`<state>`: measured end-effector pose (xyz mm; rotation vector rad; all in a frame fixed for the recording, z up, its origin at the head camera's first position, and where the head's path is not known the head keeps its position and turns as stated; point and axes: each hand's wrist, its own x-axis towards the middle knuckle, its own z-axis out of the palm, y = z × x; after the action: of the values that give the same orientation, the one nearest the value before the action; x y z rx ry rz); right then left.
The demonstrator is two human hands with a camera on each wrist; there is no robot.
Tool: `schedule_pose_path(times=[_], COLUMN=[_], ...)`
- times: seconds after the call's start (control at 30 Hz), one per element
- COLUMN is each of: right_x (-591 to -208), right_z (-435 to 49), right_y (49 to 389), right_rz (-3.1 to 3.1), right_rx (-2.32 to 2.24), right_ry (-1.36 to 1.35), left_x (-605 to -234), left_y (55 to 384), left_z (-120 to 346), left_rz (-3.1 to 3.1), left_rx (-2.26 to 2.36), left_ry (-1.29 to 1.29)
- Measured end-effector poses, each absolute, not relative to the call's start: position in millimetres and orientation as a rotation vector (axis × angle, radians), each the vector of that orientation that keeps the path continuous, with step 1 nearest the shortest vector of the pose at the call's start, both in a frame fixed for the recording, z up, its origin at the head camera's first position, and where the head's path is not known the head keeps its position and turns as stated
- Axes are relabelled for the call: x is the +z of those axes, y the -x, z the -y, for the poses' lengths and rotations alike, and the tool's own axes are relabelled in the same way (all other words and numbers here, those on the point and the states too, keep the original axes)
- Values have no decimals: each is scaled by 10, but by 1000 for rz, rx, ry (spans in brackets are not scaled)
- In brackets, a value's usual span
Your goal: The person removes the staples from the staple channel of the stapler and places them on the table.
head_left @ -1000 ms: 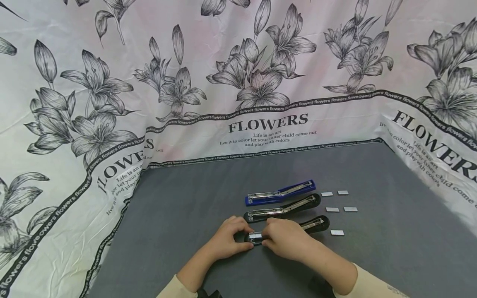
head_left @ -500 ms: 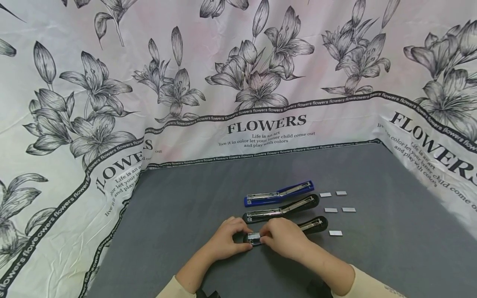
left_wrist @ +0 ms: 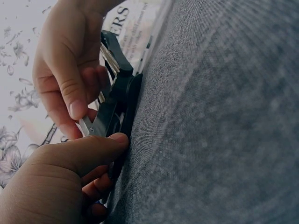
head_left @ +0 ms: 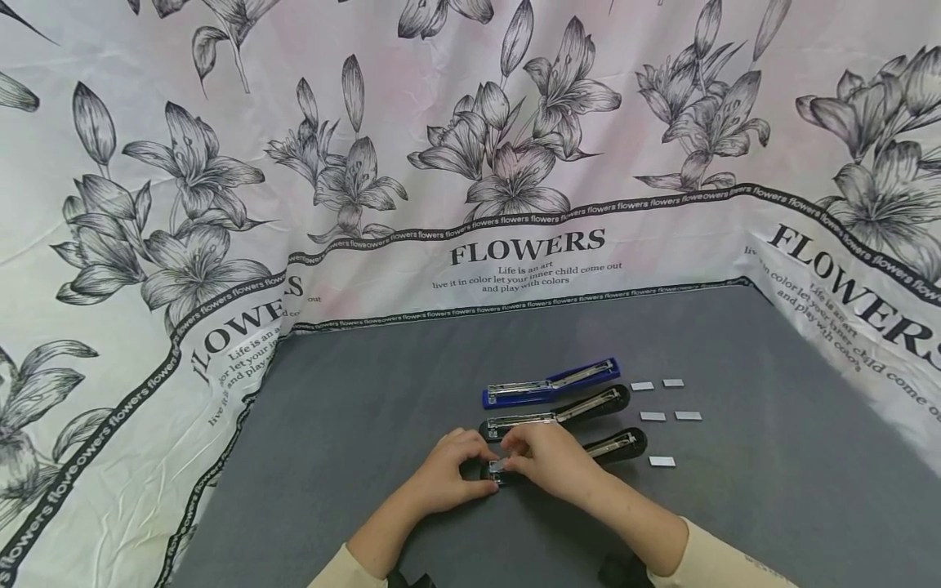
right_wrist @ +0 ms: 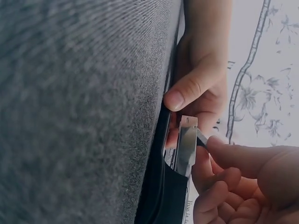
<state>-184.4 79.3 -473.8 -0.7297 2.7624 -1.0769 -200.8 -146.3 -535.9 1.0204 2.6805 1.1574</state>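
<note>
The nearest black stapler [head_left: 621,443] lies opened out on the grey cloth, its metal magazine [right_wrist: 187,144] facing up. My left hand [head_left: 450,472] grips its front end between thumb and fingers, the thumb low on the base in the left wrist view. Over the magazine, my right hand [head_left: 557,459] pinches a small silver staple strip [left_wrist: 85,127] between thumb and fingertip. The strip [right_wrist: 201,137] stands tilted, one end right at the magazine's top edge. My right hand hides the stapler's middle in the head view.
Behind lie another opened black stapler [head_left: 603,400] and an opened blue stapler [head_left: 518,396]. Several staple strips [head_left: 662,461] lie in rows right of the staplers. White flower-printed fabric [head_left: 522,278] rises around the grey tabletop [head_left: 353,384].
My right hand has shifted slightly left toward the stapler's front end, and its fingertips have risen. The silver strip now tilts up in them. My left hand keeps its grip.
</note>
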Motion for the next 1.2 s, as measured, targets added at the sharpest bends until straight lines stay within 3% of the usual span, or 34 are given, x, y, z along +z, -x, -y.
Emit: schedule_pose_path(times=[0.57,1.2], right_x=[-4583,-4322], right_z=[-1021,-1617], right_y=[1816,1636], right_rz=[-2764,-2927], right_rx=[-1070,-1167], right_ry=[749,522], left_x=[-5372,-5370], left_y=[2042,2031], left_z=[1478,1477], left_rz=[-2684,-2685], left_rx=[1151,1140], left_ry=[-1065,-1099])
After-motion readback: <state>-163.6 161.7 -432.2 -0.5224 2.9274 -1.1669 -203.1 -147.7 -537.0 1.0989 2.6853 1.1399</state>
